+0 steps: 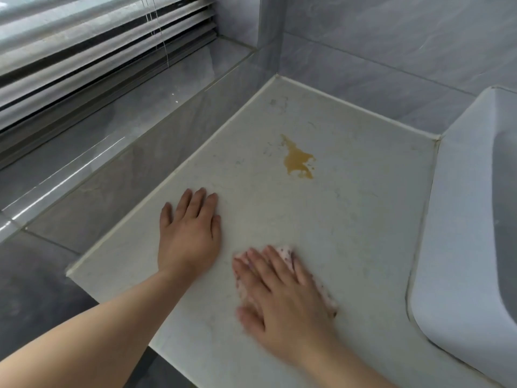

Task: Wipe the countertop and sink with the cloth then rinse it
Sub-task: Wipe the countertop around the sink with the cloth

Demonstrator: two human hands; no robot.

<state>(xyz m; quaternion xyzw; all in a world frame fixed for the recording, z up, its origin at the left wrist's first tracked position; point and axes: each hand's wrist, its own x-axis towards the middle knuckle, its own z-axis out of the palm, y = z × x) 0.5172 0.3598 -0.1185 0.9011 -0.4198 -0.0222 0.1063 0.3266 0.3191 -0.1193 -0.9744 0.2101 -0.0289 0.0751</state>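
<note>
A pink speckled cloth [291,254] is pressed flat by the right hand [282,301], fingers straight, near the pale stone countertop's [363,219] front edge; the left hand [190,233] is laid flat, empty, beside it.

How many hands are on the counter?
2. The left hand lies flat on the countertop near its left edge; the right hand presses the cloth, nearer the sink. None seem hidden.
</note>
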